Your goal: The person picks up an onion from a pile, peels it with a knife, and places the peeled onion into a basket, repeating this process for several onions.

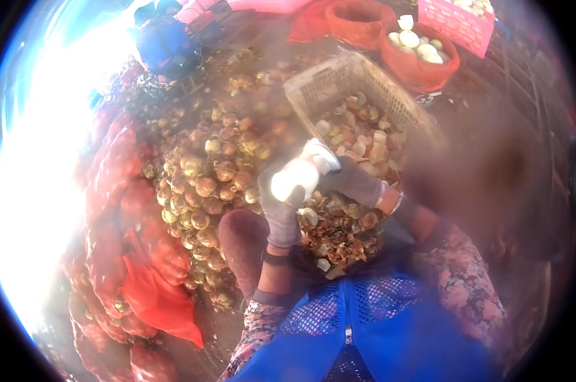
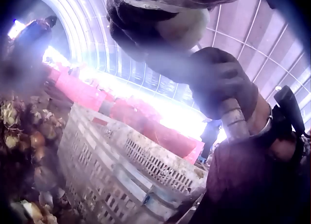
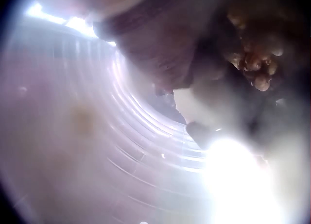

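Note:
My gloved left hand (image 1: 279, 207) grips a white peeled onion (image 1: 293, 181) in front of my knees, the thumb lying across its near side. A pale, shiny layer (image 1: 323, 155) sits at the onion's far end, between the two hands. The gloved right hand (image 1: 351, 181) is close beside it on the right. In the left wrist view its fingers curl round a tool, whose pale banded handle (image 2: 235, 121) sticks out below the fist; the tool's working end is hidden. Blur and glare cover most of the right wrist view.
Unpeeled onions (image 1: 205, 184) are heaped to the left, beside red mesh sacks (image 1: 122, 210). A plastic crate (image 1: 300, 95) with onions and peelings stands ahead. Loose skins (image 1: 339, 239) lie between my knees. Beyond are a red tub (image 1: 421, 73) of white onions and a pink box (image 1: 463, 28).

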Demonstrator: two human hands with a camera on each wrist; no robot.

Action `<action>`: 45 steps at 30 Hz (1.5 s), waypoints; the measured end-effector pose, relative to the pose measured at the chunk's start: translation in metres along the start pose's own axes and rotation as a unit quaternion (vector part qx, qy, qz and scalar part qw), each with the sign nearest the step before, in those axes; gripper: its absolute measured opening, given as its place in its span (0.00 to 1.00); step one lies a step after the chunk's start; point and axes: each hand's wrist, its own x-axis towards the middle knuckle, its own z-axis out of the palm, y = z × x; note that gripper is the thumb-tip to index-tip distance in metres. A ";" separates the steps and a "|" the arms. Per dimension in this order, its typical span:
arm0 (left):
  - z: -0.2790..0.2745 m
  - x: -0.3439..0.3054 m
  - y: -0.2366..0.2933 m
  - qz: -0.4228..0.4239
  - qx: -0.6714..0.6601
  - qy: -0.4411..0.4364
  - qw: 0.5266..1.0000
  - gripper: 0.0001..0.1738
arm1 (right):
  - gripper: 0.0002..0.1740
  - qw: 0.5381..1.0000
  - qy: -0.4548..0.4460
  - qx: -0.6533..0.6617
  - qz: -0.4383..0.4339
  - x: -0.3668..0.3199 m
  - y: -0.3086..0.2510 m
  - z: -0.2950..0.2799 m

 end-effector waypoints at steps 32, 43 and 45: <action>-0.002 0.005 0.006 -0.165 -0.109 -0.156 0.968 0.45 | 0.23 0.910 -0.152 0.375 -0.090 0.006 0.046 -0.037; 0.008 0.017 -0.005 -0.048 -0.251 0.028 0.966 0.15 | 0.19 0.919 0.065 -0.335 -0.196 0.010 0.013 -0.087; 0.009 0.017 -0.006 -0.039 -0.232 0.010 0.972 0.15 | 0.22 0.775 0.075 -0.604 -0.170 -0.007 -0.020 -0.072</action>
